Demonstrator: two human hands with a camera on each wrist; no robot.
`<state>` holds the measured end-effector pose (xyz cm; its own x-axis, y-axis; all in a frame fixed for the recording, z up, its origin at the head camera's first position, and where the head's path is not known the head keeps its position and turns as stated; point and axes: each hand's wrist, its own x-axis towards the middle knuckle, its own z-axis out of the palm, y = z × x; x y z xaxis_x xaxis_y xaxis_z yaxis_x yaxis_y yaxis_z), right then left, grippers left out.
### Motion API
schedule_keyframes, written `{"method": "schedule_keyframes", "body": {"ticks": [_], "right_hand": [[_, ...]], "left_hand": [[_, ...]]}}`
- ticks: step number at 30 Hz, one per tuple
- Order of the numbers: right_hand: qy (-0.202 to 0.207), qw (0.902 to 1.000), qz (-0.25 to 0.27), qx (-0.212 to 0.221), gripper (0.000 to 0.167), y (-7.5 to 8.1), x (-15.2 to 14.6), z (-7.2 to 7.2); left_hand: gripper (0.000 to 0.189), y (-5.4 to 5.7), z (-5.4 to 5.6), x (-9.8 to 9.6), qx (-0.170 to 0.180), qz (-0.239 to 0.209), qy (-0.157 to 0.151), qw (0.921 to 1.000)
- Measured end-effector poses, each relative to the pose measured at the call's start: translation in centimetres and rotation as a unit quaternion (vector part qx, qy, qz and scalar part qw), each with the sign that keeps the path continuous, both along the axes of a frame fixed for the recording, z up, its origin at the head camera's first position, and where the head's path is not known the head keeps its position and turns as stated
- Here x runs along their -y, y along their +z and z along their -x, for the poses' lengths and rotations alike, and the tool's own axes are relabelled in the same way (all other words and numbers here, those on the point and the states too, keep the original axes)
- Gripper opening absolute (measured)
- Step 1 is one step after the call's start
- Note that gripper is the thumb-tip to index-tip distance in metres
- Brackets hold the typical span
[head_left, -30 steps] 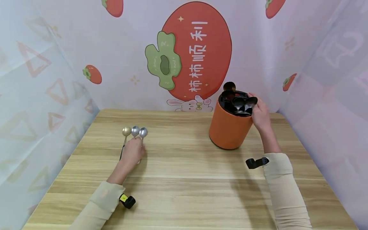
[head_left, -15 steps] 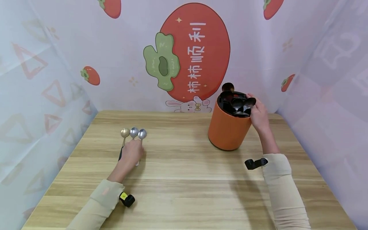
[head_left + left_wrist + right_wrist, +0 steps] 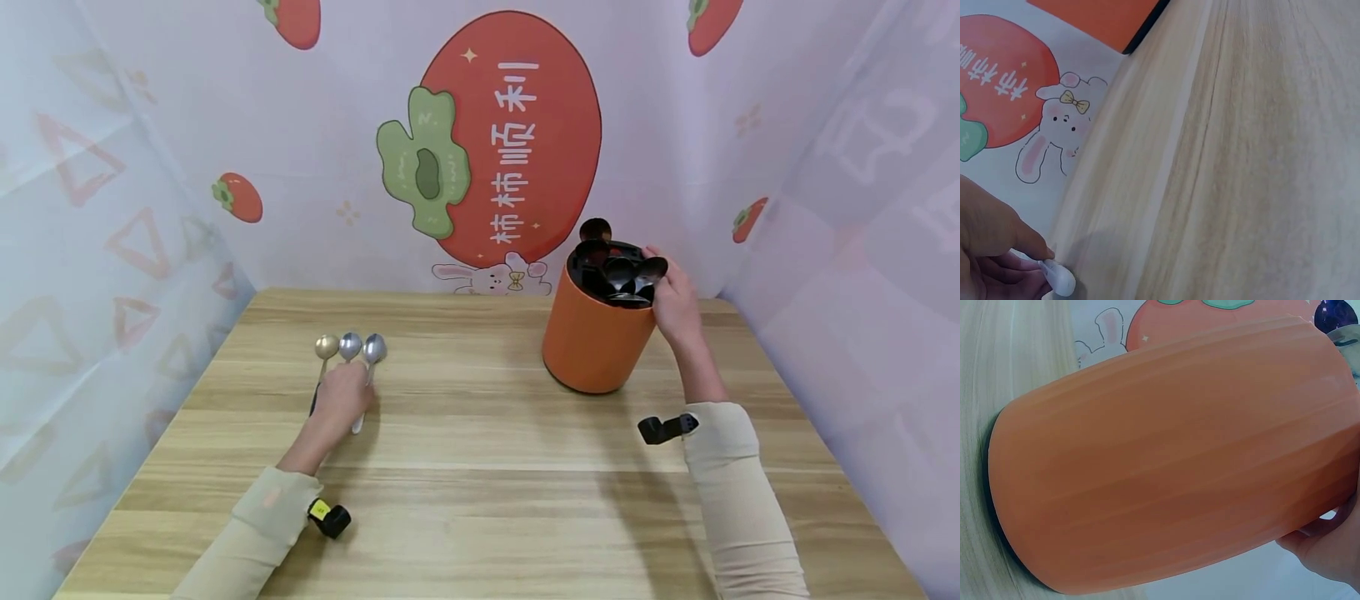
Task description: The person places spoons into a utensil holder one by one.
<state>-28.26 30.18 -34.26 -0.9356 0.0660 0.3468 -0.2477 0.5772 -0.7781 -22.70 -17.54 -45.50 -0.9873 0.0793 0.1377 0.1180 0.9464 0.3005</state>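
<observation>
My left hand (image 3: 343, 398) pinches the rightmost of three spoons lying side by side at the left of the table. This spoon (image 3: 375, 347) has a silver bowl and a white handle (image 3: 1060, 279), whose end pokes out below my fingers in the left wrist view. Beside it lie a silver spoon (image 3: 350, 345) and a gold-coloured spoon (image 3: 326, 346) with a dark handle. At the right, my right hand (image 3: 677, 304) grips the rim of an orange cylindrical utensil holder (image 3: 596, 346). Several dark, shiny spoons or ladles (image 3: 621, 272) stick out of its black top.
Everything stands on a wood-grain table (image 3: 480, 500). A white cloth backdrop (image 3: 300, 150) with persimmon prints rises behind the table's far edge, and similar cloth walls (image 3: 862, 250) flank both sides.
The white-handled spoon has shifted slightly in my left hand, its bowl now a little farther from the neighbouring silver one. My right hand and the orange holder stay in place.
</observation>
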Motion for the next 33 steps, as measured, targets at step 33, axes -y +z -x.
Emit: {"method": "schedule_keyframes", "body": {"ticks": [33], "right_hand": [[-0.001, 0.9999, 0.007, -0.010, 0.047, -0.2, 0.0, 0.1]], "left_hand": [[0.012, 3.0, -1.9, -5.8, -0.032, -0.146, -0.041, 0.9880]]}}
